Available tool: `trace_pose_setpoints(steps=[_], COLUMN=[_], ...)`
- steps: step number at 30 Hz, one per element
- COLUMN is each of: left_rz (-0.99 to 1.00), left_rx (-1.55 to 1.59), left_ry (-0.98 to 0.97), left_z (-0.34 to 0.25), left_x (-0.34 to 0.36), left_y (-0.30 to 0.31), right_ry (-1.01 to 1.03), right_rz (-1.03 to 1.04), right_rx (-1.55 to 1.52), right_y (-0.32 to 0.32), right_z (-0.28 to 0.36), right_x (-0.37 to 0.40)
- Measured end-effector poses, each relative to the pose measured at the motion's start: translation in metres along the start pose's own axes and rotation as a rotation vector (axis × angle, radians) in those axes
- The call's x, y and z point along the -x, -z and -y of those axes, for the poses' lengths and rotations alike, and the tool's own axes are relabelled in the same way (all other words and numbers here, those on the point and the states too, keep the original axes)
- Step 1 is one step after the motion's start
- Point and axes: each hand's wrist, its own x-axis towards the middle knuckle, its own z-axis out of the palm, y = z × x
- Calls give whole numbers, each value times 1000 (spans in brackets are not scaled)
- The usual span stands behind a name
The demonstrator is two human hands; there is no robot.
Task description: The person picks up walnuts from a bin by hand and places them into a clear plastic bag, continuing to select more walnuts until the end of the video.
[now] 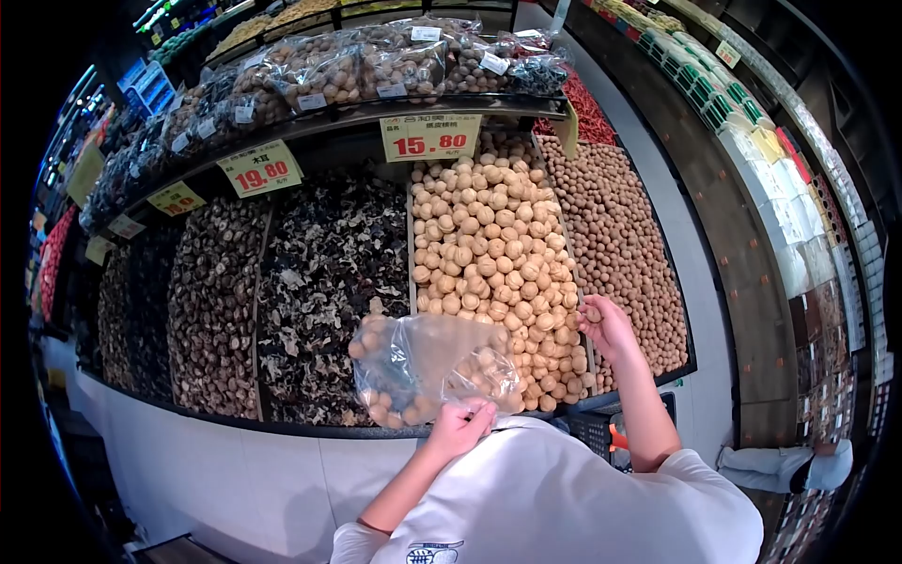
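My left hand [458,428] is closed on the edge of a clear plastic bag [413,352]. Inside the bag are several walnuts, mostly towards its left side and bottom. The bag rests over the front of the bins of black wood ear fungus [329,273] and pale walnuts [489,235]. My right hand [609,331] is over the divider between the walnuts and a bin of small brown dried longans [620,235]. Its fingers are pinched around a small, round, brown thing that looks like a dried longan.
Dried mushrooms [214,301] fill a bin on the left. Above the bins runs a shelf of bagged goods [329,70] with price signs [430,137]. A dark shopping basket [594,432] is by my right arm. Another person [789,467] is at the lower right, near shelves of packages.
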Motion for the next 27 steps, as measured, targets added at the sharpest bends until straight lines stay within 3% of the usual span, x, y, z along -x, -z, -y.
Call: trace_pose_setpoints(steps=[4, 6, 7, 9, 13, 16, 19, 22, 27], left_rz=[0, 1, 4, 1, 5, 0, -9, -6, -9], left_rx=[-18, 1, 8, 16, -13, -11, -7, -9, -30], left_ry=[-25, -11, -10, -11, -29, -27, -19, -23, -57], left_z=[1, 2, 2, 1, 1, 5, 5, 6, 6], left_x=[1, 1, 1, 2, 3, 4, 5, 5, 4], left_y=[2, 2, 2, 2, 2, 3, 2, 2, 0], right_ry=[12, 251, 252, 696, 737, 638, 694, 823, 763], right_rz=[69, 54, 55, -122, -56, -42, -122, -227, -185], right_rx=[134, 606, 607, 1204, 1173, 1138, 1132, 932, 591], right_y=[-13, -17, -19, -22, -22, -25, -18, -10, -16], right_z=[-3, -6, -7, -7, -16, -18, -20, -24, -18], right_x=[-2, -5, -7, -11, -21, -20, -25, -35, -20])
